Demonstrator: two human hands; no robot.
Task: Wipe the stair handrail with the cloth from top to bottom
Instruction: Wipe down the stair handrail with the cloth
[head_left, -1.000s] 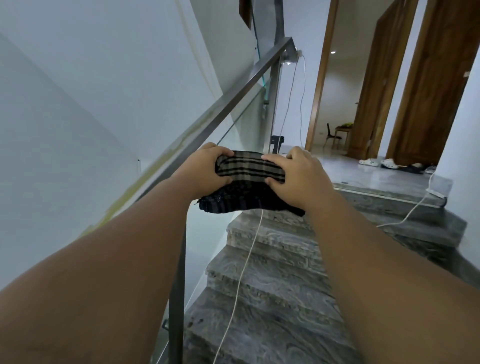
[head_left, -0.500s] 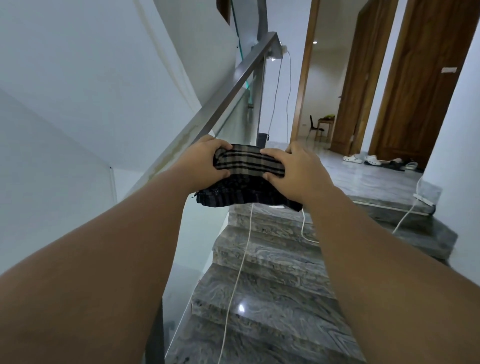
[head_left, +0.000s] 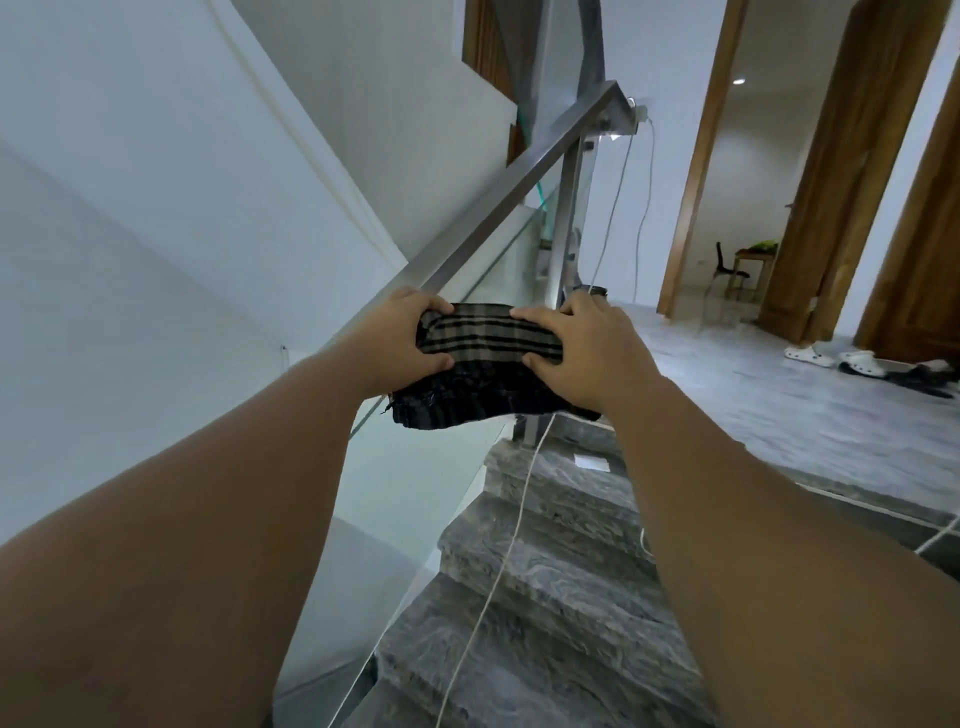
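Dark woven cloth (head_left: 488, 348), striped in tan and black and folded into a thick pad: we list it as held level between two hands, its left end at the handrail (head_left: 519, 182). We cannot tell whether it rests on the metal or hangs just above it.

Left hand (head_left: 397, 338): fingers (head_left: 431, 306) curled over the far edge of the cloth, thumb pressed against the near face, so it pinches the fold. Right hand (head_left: 592, 358): fingers laid over the far edge, thumb on the near face, gripping the other end.

Handrail: brushed grey metal, square in section, sloping up and away from the hands to a corner at the post (head_left: 563, 218). A glass panel (head_left: 395, 493) hangs under it.

Step in hand, as we judge it: seating the cloth on the rail, with the wipe itself not yet begun. The bare rail between the hands and the top corner looks unwiped, though we cannot confirm it.

Next move, in our view: carry the cloth up to the corner by the post, fold it round the rail so it covers the top and both sides, then draw it down in one even pull.

Also present: grey marbled stairs (head_left: 545, 597), a white cable (head_left: 519, 519) trailing down them, and pale slippers (head_left: 802, 353) on the landing (head_left: 753, 415).
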